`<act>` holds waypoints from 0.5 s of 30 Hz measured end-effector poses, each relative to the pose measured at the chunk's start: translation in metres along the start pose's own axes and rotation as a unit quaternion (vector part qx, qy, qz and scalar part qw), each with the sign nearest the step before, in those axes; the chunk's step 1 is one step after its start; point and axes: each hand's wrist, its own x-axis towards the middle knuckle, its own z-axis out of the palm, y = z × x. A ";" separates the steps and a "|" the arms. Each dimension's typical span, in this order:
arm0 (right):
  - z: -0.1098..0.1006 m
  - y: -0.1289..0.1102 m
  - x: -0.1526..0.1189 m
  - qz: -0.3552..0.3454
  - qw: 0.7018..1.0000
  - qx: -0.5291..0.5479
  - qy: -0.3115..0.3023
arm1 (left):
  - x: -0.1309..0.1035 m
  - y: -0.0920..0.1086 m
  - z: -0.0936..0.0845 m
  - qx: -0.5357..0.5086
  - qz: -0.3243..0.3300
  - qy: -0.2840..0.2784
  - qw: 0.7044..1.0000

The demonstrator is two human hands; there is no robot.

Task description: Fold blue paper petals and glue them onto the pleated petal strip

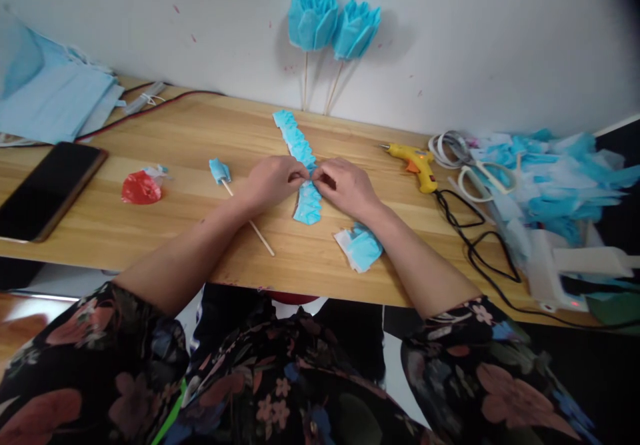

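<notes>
A long pleated blue strip (295,141) lies slanting across the wooden table. Both hands pinch it near its middle, fingertips almost touching: my left hand (274,181) from the left, my right hand (346,183) from the right. Under my left forearm passes a thin stick with a small blue bud (219,171) at its upper end. Beside my right forearm rests a folded blue and white piece (361,248). Two blue flowers on sticks (313,21) lean upright against the wall behind the strip.
On the left are a phone (47,188), a red wrapper (143,187) and stacked blue masks (60,95). Toward the right, a yellow glue gun (417,163) with a black cord lies near scissors (485,181), blue scraps (565,178) and a white device (550,275).
</notes>
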 end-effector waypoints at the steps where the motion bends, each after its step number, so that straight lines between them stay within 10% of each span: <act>1: 0.001 0.000 0.000 0.004 1.000 -0.003 0.001 | 0.000 0.000 0.000 -0.005 0.001 0.002 1.000; 15: -0.011 0.005 -0.006 0.040 0.990 0.134 0.008 | 0.000 0.001 0.001 -0.053 -0.024 0.025 0.998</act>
